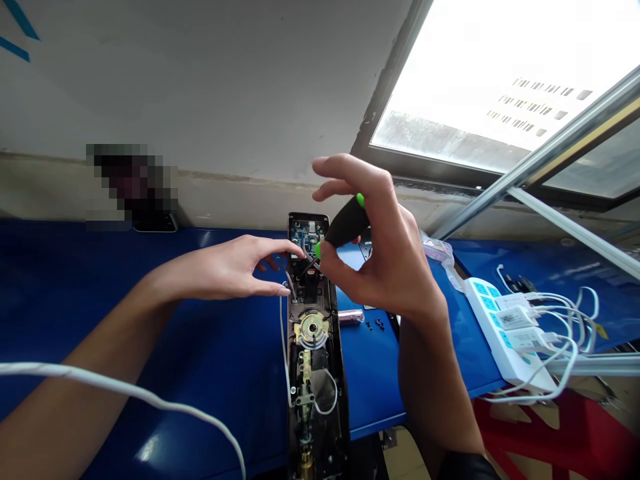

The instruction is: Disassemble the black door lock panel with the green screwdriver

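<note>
An opened door-lock body [314,347] lies lengthwise on the blue table [200,353], with a brass disc, wires and a blue circuit board [306,233] at its far end. My right hand [385,253] is closed round a black screwdriver with green trim [345,223], its tip down in the lock near the board. My left hand [230,270] reaches in from the left, thumb and forefinger pinched at the lock's left edge on a thin wire.
A white power strip [505,333] with several chargers and white cables lies at the right table edge. Small black screws [375,325] and a small metal cylinder [351,317] sit right of the lock. A white cable [150,400] crosses the front left. Window frame behind.
</note>
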